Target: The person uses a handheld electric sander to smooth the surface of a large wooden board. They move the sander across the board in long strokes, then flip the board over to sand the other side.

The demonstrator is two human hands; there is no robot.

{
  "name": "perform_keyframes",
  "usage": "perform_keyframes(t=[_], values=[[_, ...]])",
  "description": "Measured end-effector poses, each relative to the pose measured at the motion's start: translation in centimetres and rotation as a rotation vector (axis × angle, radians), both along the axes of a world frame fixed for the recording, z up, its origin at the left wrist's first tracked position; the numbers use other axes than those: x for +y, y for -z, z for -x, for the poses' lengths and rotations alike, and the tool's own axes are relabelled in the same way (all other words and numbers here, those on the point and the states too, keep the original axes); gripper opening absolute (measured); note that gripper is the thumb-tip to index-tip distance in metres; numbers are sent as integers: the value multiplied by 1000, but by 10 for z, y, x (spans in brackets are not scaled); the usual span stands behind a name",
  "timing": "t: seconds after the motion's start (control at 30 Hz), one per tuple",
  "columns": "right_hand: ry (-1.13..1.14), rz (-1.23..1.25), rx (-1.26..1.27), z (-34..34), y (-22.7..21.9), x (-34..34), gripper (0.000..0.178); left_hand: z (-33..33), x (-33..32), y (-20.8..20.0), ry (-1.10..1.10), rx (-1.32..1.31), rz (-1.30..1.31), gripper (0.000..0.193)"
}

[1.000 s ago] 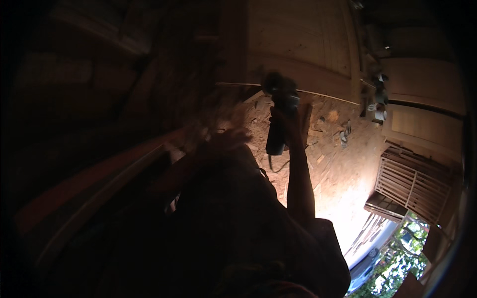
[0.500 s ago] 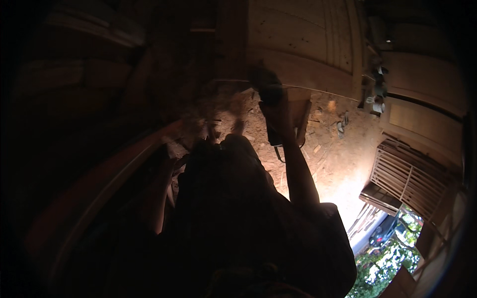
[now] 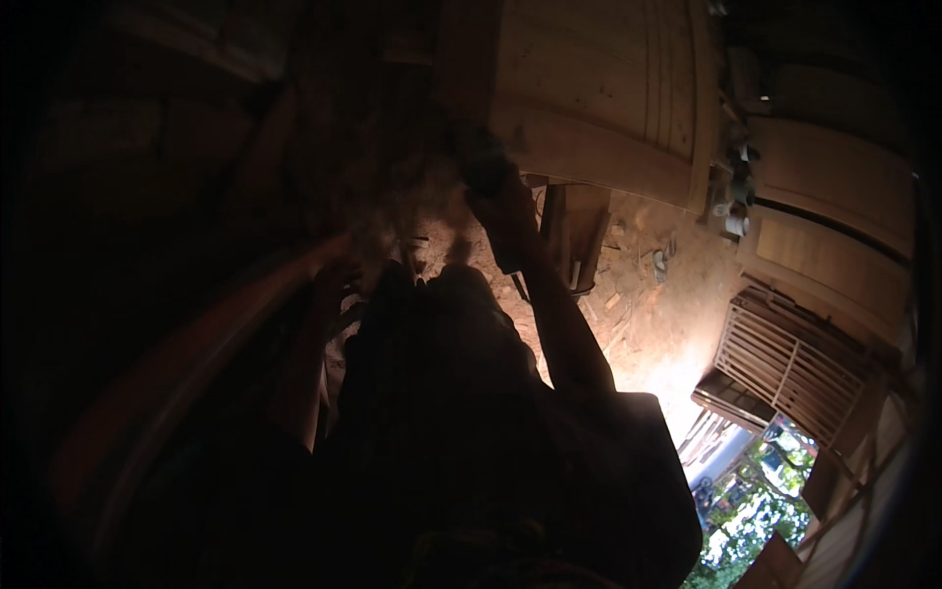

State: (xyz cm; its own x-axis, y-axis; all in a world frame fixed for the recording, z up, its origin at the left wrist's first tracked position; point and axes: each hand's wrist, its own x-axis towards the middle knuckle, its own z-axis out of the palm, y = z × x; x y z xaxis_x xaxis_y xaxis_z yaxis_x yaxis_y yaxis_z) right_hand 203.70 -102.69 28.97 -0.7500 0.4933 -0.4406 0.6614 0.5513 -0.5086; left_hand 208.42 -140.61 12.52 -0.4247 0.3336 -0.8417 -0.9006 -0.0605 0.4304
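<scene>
My right hand (image 3: 507, 218) is closed round a dark corded power tool (image 3: 483, 169), perhaps a sander. The tool's rounded head lies at the left end of the lit wooden panel's near edge, in deep shadow. What its underside touches is hidden, and a short piece of cord shows below the grip. Hazy dust hangs to the left of it. My left hand (image 3: 337, 287) is low on the left beside a long reddish board (image 3: 245, 309). Its fingers look apart in the dim light, with nothing visible in them.
The raised wooden panel (image 3: 599, 108) fills the upper middle. A wooden piece (image 3: 581, 231) stands beneath its edge. Wood scraps and a sandal (image 3: 661, 259) lie on the dusty floor. At right are stacked boards (image 3: 829, 177) and a slatted wooden frame (image 3: 790, 363), near a bright opening.
My right hand has moved left with the power tool, away from the wooden piece under the panel. The left hand stays by the reddish board, its fingers showing a little more. The view shifts slightly.
</scene>
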Motion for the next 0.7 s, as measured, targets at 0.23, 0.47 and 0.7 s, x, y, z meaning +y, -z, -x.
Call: perform_keyframes(t=[0.23,0.47,0.7], values=[[11,-172,127,-61,26,109,62,-5,-37,38,19,103,79,52],[114,144,307,-65,54,111,61,-1,1,16,50,269,-23,48],[-5,-24,287,18,53,61,66,40,79,-18,73,191,-31,45]])
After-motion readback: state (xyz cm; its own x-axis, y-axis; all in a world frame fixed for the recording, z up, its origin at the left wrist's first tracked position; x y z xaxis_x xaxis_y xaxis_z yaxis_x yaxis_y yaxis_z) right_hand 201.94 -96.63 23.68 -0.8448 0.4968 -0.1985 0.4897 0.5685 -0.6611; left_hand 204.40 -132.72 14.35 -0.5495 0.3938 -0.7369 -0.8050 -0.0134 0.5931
